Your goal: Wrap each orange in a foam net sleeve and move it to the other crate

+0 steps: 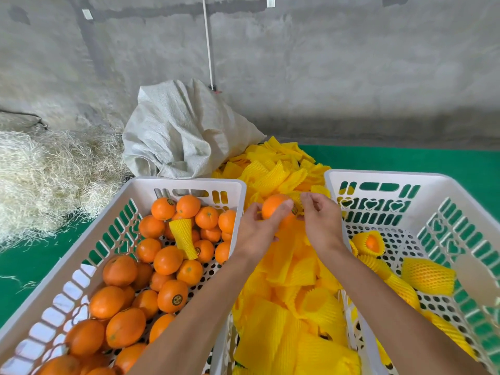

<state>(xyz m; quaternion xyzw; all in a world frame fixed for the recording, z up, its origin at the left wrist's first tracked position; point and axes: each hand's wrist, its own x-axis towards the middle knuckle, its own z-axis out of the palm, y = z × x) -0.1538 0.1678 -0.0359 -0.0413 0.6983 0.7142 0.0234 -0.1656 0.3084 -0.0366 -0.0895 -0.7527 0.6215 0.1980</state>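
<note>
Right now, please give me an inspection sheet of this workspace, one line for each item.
Surface: green floor mat.
Job's things: left crate holds bare oranges and one loose net sleeve; right crate holds a few wrapped oranges; pile of yellow sleeves between the crates.
Clutter: straw heap, grey woven sack.
Grippers: left hand holds an orange; right hand fingers curled beside it, pinch unclear.
Cables: white line down the wall.
Surroundings: bare concrete wall.
</note>
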